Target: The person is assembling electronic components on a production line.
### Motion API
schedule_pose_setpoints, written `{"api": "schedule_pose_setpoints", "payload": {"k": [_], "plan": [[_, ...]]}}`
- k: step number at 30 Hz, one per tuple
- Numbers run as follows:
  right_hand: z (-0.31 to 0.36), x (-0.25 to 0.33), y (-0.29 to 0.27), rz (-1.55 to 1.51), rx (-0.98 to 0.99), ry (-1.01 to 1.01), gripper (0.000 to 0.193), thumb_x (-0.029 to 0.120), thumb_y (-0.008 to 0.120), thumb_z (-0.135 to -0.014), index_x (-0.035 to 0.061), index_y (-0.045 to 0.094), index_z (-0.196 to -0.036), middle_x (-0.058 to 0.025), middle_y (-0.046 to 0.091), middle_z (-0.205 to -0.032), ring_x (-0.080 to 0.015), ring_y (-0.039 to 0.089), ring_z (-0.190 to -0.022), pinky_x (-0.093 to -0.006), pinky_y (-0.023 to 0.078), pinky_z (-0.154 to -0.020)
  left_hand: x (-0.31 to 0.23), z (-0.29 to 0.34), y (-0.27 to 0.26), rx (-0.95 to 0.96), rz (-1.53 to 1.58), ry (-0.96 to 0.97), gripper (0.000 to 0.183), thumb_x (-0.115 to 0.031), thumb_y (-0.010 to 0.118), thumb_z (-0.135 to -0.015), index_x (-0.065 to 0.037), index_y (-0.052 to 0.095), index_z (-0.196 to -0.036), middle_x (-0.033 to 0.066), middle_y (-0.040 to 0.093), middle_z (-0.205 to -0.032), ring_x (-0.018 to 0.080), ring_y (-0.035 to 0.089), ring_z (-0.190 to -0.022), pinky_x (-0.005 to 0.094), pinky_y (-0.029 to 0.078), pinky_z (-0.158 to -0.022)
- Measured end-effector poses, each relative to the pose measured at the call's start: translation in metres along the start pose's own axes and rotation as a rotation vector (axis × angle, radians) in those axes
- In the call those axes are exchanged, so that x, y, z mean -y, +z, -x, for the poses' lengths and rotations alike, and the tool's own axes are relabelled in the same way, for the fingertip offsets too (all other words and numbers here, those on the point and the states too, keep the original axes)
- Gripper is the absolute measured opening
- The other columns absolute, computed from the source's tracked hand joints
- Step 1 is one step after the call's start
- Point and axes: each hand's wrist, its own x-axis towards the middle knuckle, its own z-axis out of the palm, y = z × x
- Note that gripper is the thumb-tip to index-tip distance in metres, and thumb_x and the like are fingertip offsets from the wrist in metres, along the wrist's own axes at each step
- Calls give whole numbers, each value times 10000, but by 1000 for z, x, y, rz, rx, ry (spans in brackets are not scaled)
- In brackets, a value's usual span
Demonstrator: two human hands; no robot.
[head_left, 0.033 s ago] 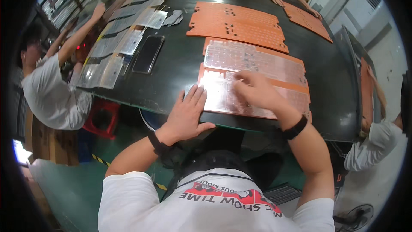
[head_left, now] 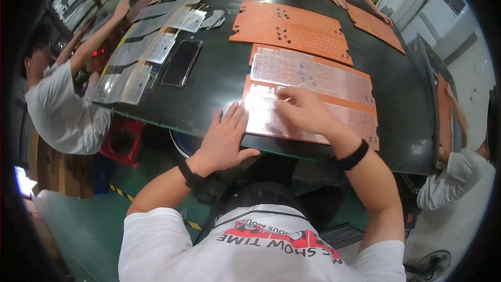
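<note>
An orange panel (head_left: 378, 137) lies near the front edge of the table, with two long clear sheets on it. My left hand (head_left: 222, 138) rests flat with its fingers stretched out, the fingertips touching the left end of the nearer clear sheet (head_left: 261, 117). Over that same sheet, right of the glare, is my right hand (head_left: 305, 112). Its fingers are curled together, and whatever they may hold is hidden. The farther clear sheet (head_left: 339, 78) lies just beyond, with a cluster of small dark marks near its middle.
Behind lies another orange panel (head_left: 292, 26) with small dark pieces on it. A phone (head_left: 181, 63) and a crumpled grey cloth (head_left: 213, 20) are to the left, beside rows of clear sheets (head_left: 125, 84). Co-workers sit left, right and across, one handling an orange panel (head_left: 377, 30).
My right hand has shifted slightly left over the nearer clear sheet. My left hand stays at the sheet's left end.
</note>
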Motion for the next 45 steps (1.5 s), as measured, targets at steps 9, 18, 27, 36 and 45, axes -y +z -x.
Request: {"api": "schedule_pose_setpoints", "payload": {"k": [9,18,27,36,45], "plan": [[-34,47,76,581,134,-14,326,271,582,-716,-39,679,-685,-232,639,-670,-402,644,-684,-448,527,-677,25,41,15,-390,60,-159,743,-568,517,-854,77,494,-1221,263,449,-1336,412,386,-1282,548,236,-1032],[-31,34,-60,131,318,230,173,120,544,-726,-18,564,-623,-14,490,-573,-87,457,-573,-278,382,-530,-2,41,5,-573,360,28,544,-452,559,-883,44,574,-1107,238,553,-1213,426,481,-1191,546,310,-987],[51,34,-339,394,-44,580,157,205,603,-768,114,550,-652,92,435,-619,-20,400,-551,-204,299,-496,-113,-60,11,-261,1000,689,319,-221,691,-797,21,603,-985,157,603,-1044,325,558,-1038,412,443,-843],[229,133,-438,820,-694,793,171,272,577,-756,109,534,-726,50,453,-632,-50,397,-535,-219,309,-482,-290,-147,6,-267,1402,973,229,-193,657,-808,3,583,-903,140,593,-955,306,573,-919,391,441,-783],[472,158,-277,342,-1316,1064,175,288,564,-832,148,526,-733,65,426,-652,-36,440,-542,-216,420,-429,-462,-140,93,88,1206,896,468,-235,599,-841,58,506,-1194,269,491,-1270,428,462,-1179,478,382,-982]]}}
